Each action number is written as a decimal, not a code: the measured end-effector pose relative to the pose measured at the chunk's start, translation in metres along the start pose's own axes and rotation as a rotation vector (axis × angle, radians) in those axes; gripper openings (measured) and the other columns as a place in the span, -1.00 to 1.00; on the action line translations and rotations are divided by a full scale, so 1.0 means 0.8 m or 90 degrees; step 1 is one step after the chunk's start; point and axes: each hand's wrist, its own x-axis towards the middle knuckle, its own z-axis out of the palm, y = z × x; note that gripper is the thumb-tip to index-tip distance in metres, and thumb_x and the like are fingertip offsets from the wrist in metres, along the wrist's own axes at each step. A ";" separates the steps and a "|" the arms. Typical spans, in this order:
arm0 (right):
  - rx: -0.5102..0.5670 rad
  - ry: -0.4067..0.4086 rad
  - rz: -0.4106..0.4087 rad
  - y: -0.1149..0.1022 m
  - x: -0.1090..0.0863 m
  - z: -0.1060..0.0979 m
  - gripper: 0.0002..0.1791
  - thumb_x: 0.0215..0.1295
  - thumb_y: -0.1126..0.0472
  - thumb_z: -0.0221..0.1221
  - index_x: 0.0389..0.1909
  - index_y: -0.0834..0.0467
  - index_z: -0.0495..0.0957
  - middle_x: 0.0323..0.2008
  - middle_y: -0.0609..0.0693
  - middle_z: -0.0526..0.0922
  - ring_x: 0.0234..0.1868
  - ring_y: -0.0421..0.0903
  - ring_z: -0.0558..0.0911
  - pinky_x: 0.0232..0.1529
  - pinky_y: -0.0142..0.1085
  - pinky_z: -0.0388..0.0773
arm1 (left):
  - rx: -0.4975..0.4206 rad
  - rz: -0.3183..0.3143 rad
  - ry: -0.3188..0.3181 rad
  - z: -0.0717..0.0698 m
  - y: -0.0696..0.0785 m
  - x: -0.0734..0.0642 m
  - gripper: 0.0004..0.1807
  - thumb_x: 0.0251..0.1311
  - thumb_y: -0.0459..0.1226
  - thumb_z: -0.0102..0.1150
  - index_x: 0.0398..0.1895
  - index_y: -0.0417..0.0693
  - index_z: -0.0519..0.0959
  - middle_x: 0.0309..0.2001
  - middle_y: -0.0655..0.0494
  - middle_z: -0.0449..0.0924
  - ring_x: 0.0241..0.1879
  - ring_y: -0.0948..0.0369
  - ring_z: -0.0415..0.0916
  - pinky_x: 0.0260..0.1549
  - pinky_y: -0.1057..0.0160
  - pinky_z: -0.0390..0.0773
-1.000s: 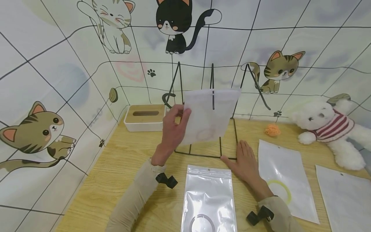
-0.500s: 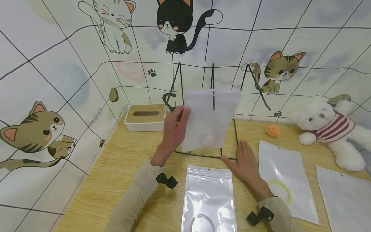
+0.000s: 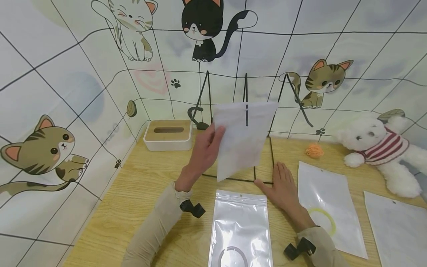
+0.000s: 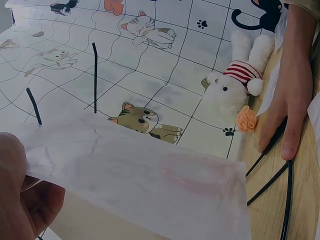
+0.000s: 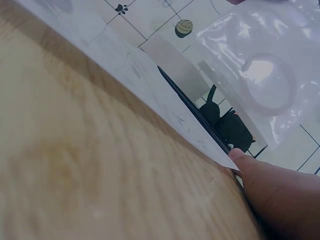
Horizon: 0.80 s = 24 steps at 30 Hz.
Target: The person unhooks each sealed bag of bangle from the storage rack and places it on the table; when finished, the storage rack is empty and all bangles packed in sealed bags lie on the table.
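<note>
In the head view, a white translucent zip bag (image 3: 245,139) hangs on the middle hook of a black wire display rack (image 3: 271,152), the hook tip showing through its top. My left hand (image 3: 205,148) pinches the bag's left edge between thumb and fingers. A pale ring (image 5: 270,82) shows through the bag in the right wrist view. My right hand (image 3: 284,187) lies with straight fingers on the rack's front right base corner, its thumb on the front bar. In the left wrist view the bag covers most of the rack.
A clear-fronted bag (image 3: 238,218) lies in front of the rack. To the right lie a bag with a yellow ring (image 3: 333,222) and another white bag (image 3: 398,230). A tissue box (image 3: 168,142), orange yarn ball (image 3: 314,150) and plush bear (image 3: 377,148) stand around the back.
My left hand has shifted slightly right, turning the hanging bag. Its lower left corner now hangs lower and further right, and the ring no longer shows clearly. My right hand stays put.
</note>
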 end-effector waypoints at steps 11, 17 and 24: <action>-0.002 -0.008 0.003 -0.002 0.000 -0.002 0.25 0.30 -0.50 -0.04 0.54 0.42 -0.23 0.58 0.36 -0.22 0.59 0.31 -0.22 0.55 0.18 -0.27 | 0.014 0.034 0.016 -0.001 0.003 -0.002 -0.74 0.55 -0.24 -0.10 -0.16 -0.24 0.53 -0.54 -0.06 0.54 -0.49 0.20 0.58 -0.53 0.31 0.53; -0.004 0.001 -0.001 -0.001 0.000 0.000 0.25 0.29 -0.50 -0.03 0.54 0.43 -0.21 0.57 0.36 -0.19 0.59 0.31 -0.21 0.55 0.17 -0.26 | 0.021 0.028 0.040 0.001 0.005 -0.002 -0.73 0.54 -0.25 -0.08 -0.33 -0.23 0.47 -0.64 0.09 0.27 -0.58 0.25 0.40 -0.61 0.34 0.36; -0.008 0.011 -0.006 0.000 0.000 0.000 0.25 0.29 -0.49 -0.01 0.54 0.44 -0.19 0.57 0.37 -0.16 0.59 0.32 -0.18 0.55 0.17 -0.24 | 0.000 0.043 0.049 0.002 0.006 -0.002 -0.72 0.53 -0.29 -0.07 -0.36 -0.27 0.48 -0.64 0.12 0.17 -0.60 0.24 0.31 -0.61 0.36 0.26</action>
